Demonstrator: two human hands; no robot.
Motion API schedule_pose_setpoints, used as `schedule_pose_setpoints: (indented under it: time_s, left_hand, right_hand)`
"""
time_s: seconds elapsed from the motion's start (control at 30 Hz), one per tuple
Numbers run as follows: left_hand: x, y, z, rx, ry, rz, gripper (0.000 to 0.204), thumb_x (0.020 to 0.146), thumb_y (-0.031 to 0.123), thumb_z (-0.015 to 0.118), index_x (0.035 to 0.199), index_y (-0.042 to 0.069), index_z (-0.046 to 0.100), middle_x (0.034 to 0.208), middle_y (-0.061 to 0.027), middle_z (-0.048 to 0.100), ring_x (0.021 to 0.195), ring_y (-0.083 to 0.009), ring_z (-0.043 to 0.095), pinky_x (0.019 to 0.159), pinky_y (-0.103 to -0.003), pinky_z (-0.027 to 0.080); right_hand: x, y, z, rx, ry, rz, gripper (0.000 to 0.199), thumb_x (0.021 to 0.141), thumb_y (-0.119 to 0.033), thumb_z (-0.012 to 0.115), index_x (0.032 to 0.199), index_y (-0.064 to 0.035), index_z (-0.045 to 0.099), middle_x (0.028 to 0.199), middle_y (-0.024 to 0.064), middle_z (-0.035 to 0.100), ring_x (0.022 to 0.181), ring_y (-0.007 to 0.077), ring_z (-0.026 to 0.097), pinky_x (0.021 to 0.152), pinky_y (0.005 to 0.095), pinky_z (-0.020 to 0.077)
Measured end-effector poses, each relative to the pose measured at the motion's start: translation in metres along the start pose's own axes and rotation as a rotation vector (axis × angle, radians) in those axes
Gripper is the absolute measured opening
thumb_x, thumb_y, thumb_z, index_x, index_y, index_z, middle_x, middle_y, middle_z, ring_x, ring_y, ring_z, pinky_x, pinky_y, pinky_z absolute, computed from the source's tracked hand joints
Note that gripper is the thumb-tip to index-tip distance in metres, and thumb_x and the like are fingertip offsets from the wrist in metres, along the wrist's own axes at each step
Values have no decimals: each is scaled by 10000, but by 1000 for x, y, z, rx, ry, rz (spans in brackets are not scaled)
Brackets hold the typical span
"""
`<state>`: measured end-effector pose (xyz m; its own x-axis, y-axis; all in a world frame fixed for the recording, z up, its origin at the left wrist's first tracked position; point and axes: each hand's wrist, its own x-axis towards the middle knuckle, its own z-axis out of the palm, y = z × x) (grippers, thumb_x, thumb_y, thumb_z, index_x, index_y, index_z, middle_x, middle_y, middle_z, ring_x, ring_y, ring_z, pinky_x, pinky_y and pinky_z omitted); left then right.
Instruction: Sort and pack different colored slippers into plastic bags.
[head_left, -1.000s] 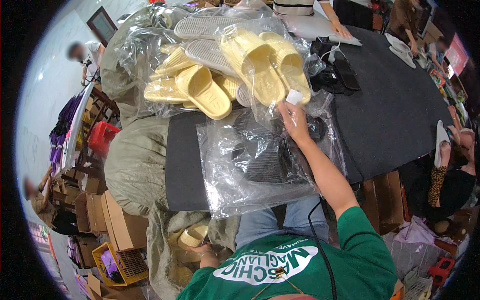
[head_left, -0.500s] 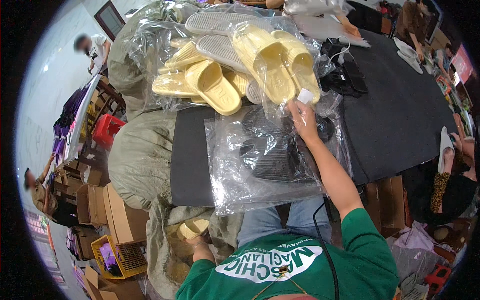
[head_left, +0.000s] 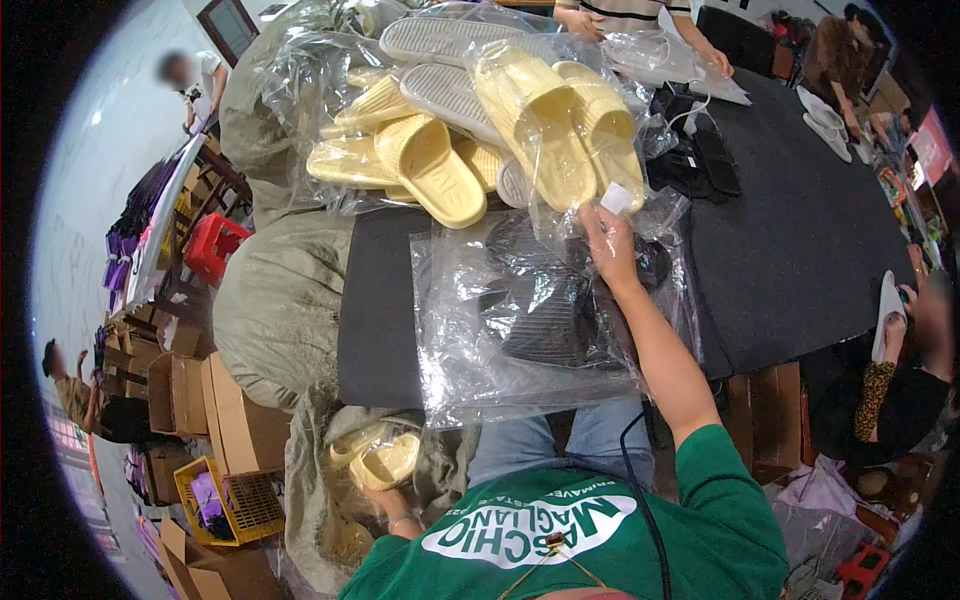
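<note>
Low at my left side, my left hand is closed on a pair of yellow slippers above the opening of a grey-green cloth sack. Up on the black table, my right hand pinches the lower edge of a clear plastic bag holding two yellow slide slippers; a small white label shows beside my fingers. Beneath that hand lies a clear bag with black ribbed slippers inside. More yellow slippers and grey-soled ones are piled to the left.
Black cables and a dark phone-like device lie on the black table. Across it, a person's hands touch white plastic packaging. Cardboard boxes and a yellow crate stand at my left. Another person sits at right, holding a white slipper.
My left hand has brought the yellow slippers higher and more fully into sight. A person has come to the table's far side. My right hand has barely moved.
</note>
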<state>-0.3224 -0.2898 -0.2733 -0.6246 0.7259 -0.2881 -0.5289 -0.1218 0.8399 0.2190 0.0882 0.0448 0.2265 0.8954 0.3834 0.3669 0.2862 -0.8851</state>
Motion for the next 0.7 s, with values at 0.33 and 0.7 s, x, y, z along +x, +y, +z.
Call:
schedule_pose_setpoints:
  time_s: [0.33, 0.7]
  left_hand:
    - [-70, 56, 33, 167, 170, 112, 552, 902, 422, 383, 1262, 9, 449, 1181, -146, 554, 1005, -315, 591, 857, -434, 516]
    - [-129, 236, 236, 199, 333, 301, 492, 919, 350, 462, 1246, -18, 484, 1174, -122, 575, 1024, -245, 588, 877, -361, 485]
  right_hand:
    - [-3, 11, 3, -69, 61, -147, 236, 888, -202, 566, 797, 2, 640, 777, 203, 604, 753, 361, 573, 691, 407, 431]
    - [3, 30, 1, -31, 11, -89, 343, 905, -275, 544, 798, 35, 646, 742, 203, 582, 723, 320, 544, 701, 395, 410]
